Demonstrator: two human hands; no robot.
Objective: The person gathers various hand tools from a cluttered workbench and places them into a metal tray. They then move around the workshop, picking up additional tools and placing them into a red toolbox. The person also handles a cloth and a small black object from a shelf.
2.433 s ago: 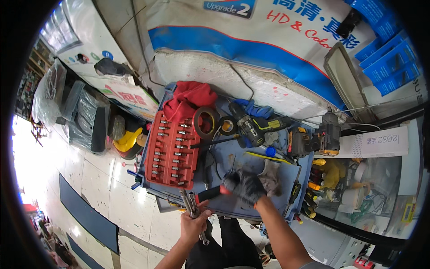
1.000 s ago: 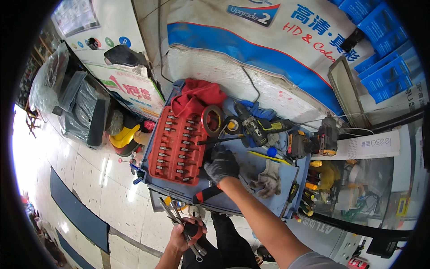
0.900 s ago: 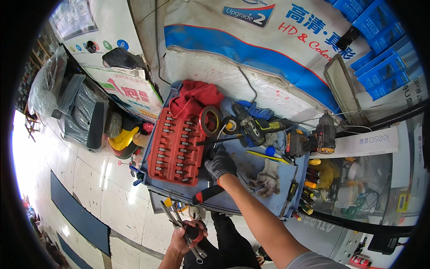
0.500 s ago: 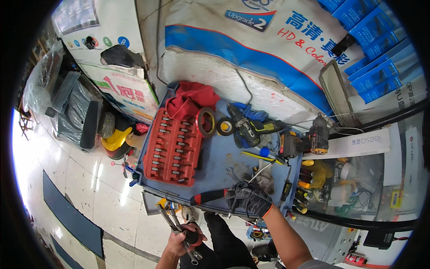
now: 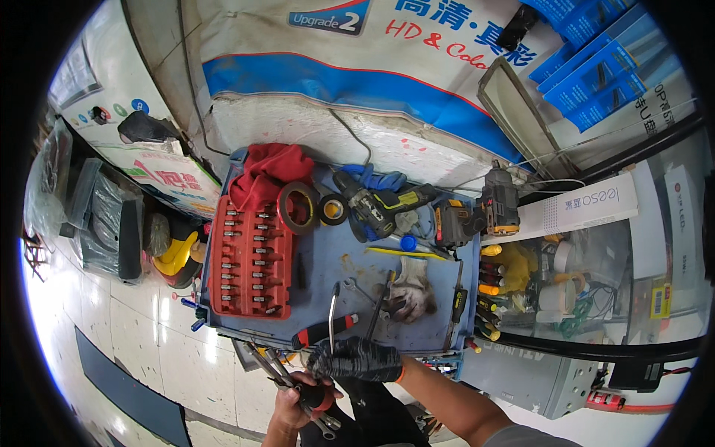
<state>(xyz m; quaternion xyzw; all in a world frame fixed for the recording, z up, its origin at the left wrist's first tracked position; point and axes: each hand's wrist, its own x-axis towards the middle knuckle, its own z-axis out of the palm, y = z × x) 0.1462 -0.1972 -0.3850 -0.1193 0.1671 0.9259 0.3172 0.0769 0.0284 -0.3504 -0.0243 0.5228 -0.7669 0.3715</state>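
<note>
Near the tray's front edge, my bare left hand (image 5: 294, 402) is wrapped round a bundle of metal wrenches (image 5: 269, 365), along with a tool that has a red-and-black handle (image 5: 322, 400). My right hand (image 5: 361, 360), in a dark grey knit glove, is closed beside the bundle. Up from its fingers stands a slim silver rod with a bent top (image 5: 333, 313), like a hex key. Just beyond lies a red-and-black handle (image 5: 324, 331). An open-end wrench (image 5: 359, 291), a black bar-shaped tool (image 5: 380, 304) and a soiled grey glove (image 5: 411, 289) lie on the blue tray (image 5: 320, 268).
A red socket case (image 5: 249, 261) with a red cloth (image 5: 269, 173) fills the tray's left. Tape rolls (image 5: 296, 208), a drill (image 5: 365, 205) and an impact wrench (image 5: 497, 201) lie along the back. Screwdrivers (image 5: 489, 290) line the right edge beside a glass case (image 5: 596, 298).
My right hand has moved left from the grey glove to my left hand, bringing the silver rod. The black bar-shaped tool now lies on the tray. The whole view has shifted.
</note>
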